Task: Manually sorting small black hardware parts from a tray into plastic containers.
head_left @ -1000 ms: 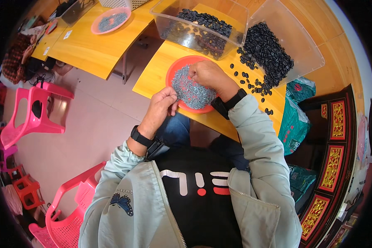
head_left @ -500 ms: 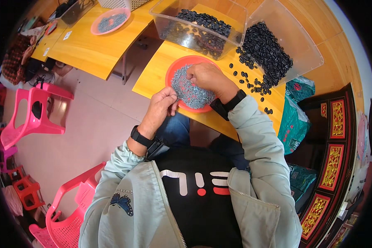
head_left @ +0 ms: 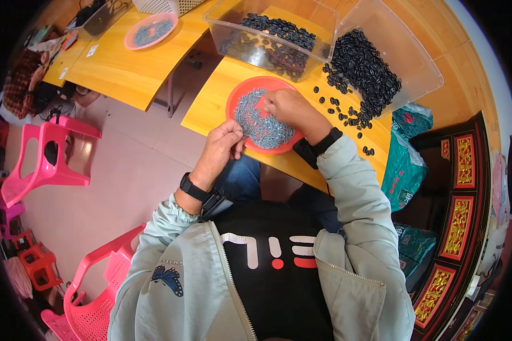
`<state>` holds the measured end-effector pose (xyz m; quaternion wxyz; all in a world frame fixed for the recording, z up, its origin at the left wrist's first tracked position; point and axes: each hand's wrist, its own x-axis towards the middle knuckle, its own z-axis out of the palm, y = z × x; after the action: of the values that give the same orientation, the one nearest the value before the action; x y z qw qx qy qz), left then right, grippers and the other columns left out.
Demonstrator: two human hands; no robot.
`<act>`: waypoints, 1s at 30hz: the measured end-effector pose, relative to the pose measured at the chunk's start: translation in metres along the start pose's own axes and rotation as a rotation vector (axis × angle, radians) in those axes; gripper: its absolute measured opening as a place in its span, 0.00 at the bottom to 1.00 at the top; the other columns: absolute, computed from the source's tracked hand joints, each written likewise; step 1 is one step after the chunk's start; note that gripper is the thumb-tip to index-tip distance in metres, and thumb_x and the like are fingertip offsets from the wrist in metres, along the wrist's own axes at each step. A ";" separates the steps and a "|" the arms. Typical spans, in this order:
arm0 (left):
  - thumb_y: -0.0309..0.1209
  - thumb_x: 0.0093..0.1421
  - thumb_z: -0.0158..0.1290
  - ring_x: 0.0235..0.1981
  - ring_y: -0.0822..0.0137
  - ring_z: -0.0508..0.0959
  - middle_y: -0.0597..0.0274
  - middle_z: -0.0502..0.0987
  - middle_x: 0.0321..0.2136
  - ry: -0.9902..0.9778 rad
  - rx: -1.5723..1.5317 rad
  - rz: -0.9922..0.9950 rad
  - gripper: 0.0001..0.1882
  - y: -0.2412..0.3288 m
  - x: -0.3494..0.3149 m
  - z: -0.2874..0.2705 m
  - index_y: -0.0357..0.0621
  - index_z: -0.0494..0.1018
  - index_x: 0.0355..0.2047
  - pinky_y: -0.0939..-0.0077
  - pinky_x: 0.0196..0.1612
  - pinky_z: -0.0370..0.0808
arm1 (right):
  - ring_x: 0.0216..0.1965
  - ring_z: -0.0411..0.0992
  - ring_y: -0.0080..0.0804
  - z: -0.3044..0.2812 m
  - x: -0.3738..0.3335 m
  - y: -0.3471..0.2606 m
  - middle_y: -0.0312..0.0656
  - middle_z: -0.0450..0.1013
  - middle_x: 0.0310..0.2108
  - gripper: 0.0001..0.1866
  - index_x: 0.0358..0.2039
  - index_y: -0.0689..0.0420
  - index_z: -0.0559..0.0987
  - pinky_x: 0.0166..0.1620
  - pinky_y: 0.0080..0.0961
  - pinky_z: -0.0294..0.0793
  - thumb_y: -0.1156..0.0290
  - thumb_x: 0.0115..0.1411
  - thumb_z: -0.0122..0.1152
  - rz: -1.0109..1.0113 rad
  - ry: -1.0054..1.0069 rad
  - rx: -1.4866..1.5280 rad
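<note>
A round red-pink plate [head_left: 233, 98] full of small grey metal pieces [head_left: 260, 126], like screws or pins, lies near the table's front edge. Over its right half is my right hand [head_left: 287, 108], fingers closed in a pinch with the tips turned down. Whatever sits between those fingertips is too small or hidden to make out. At the plate's left rim my left hand [head_left: 224, 140] is closed, thumb against the fingers; what it holds cannot be made out. Both wrists wear black straps.
Behind the plate stands a clear plastic bin [head_left: 273, 42] of black oval parts. A second clear bin [head_left: 412, 62] lies tipped, spilling black parts [head_left: 365, 74] onto the yellow table [head_left: 207, 105]. Another table [head_left: 119, 68] bears a pink plate [head_left: 173, 34]. Pink chairs [head_left: 45, 153] stand left.
My right hand has moved slightly right over the plate, baring more of its red bottom. My left hand stays at the rim.
</note>
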<state>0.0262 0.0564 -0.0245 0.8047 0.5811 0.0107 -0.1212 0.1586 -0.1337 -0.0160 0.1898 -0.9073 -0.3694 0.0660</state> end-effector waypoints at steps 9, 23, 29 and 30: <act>0.29 0.58 0.42 0.15 0.78 0.65 0.69 0.67 0.16 0.018 0.004 -0.032 0.06 0.004 0.000 0.006 0.45 0.65 0.25 0.87 0.19 0.60 | 0.21 0.72 0.34 -0.017 -0.017 -0.006 0.45 0.72 0.20 0.06 0.26 0.61 0.76 0.27 0.27 0.70 0.73 0.49 0.60 0.063 0.108 0.212; 0.29 0.59 0.42 0.15 0.78 0.65 0.69 0.68 0.16 0.005 0.015 -0.033 0.06 0.004 0.001 0.007 0.45 0.65 0.26 0.87 0.19 0.60 | 0.22 0.62 0.14 -0.016 -0.034 -0.021 0.28 0.66 0.19 0.09 0.26 0.62 0.74 0.27 0.14 0.64 0.69 0.58 0.53 0.130 0.076 0.809; 0.30 0.59 0.42 0.15 0.78 0.65 0.69 0.68 0.16 0.007 0.012 -0.033 0.06 0.003 0.001 0.006 0.45 0.65 0.26 0.87 0.19 0.60 | 0.24 0.64 0.13 -0.019 -0.038 -0.018 0.28 0.67 0.21 0.07 0.26 0.61 0.75 0.29 0.13 0.65 0.71 0.56 0.55 0.144 0.056 0.658; 0.29 0.59 0.42 0.15 0.78 0.65 0.70 0.68 0.16 0.022 0.015 -0.034 0.06 0.004 0.001 0.006 0.45 0.65 0.26 0.87 0.19 0.60 | 0.24 0.64 0.13 -0.019 -0.039 -0.016 0.28 0.67 0.21 0.07 0.26 0.61 0.75 0.29 0.13 0.65 0.71 0.56 0.55 0.145 0.056 0.659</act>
<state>0.0271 0.0524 -0.0187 0.7979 0.5882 0.0284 -0.1286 0.1254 -0.1557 0.0068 0.4777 -0.8225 -0.2576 0.1702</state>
